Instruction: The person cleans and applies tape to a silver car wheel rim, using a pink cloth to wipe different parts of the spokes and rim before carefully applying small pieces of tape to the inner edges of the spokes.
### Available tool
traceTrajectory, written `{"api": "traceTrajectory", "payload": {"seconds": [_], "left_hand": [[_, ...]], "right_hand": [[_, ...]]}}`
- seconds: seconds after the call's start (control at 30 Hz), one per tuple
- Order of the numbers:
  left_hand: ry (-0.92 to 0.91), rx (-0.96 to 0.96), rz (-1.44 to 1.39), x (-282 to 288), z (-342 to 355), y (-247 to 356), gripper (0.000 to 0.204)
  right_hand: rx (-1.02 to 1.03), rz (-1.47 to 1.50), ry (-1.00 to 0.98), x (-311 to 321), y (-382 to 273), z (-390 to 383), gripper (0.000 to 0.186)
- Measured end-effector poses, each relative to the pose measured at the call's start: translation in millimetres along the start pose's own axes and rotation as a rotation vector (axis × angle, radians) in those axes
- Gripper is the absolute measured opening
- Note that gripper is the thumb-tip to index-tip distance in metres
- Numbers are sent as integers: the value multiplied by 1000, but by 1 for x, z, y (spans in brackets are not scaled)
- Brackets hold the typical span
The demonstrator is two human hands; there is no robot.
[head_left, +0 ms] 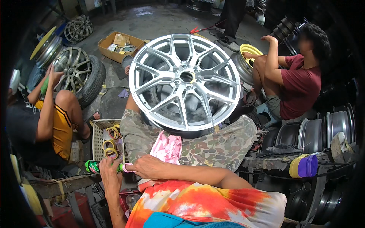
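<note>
A green plastic bottle (92, 166) with a printed wrap lies sideways in front of me at the lower left. My left hand (110, 173) is closed around its middle. The fingers of my right hand (149, 167) are closed at the bottle's other end, where a pink ring-like piece shows; the fingertips are partly hidden. Just beyond that hand a pink cloth (167, 148) lies bunched on my camouflage-trousered lap. A large silver multi-spoke wheel rim (187, 97) rests face up beyond my knees, touching neither hand.
A cream plastic basket (97, 142) with tape rolls (110, 148) stands left of my leg. Beyond it sit a tyre (97, 81) and a cardboard box (114, 53). People sit close on both sides. Several rims (310, 135) and a purple cup (308, 166) are at the right.
</note>
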State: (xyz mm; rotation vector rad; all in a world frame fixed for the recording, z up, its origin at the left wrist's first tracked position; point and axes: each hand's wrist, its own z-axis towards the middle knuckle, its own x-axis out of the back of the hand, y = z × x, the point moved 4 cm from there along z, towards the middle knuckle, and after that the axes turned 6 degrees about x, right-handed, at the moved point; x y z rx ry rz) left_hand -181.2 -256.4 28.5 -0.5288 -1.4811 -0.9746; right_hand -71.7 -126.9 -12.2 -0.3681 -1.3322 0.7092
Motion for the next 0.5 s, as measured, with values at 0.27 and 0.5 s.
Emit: {"api": "traceTrajectory", "payload": {"seconds": [0.27,0.5], "left_hand": [[-24,45,-54,-6,-1,-9,47],[-202,194,-356,-27,-12,-28,42]], "right_hand": [[-7,-16,-21,-3,1,2,28],[21,156,6,-2,-1,0,38]]}}
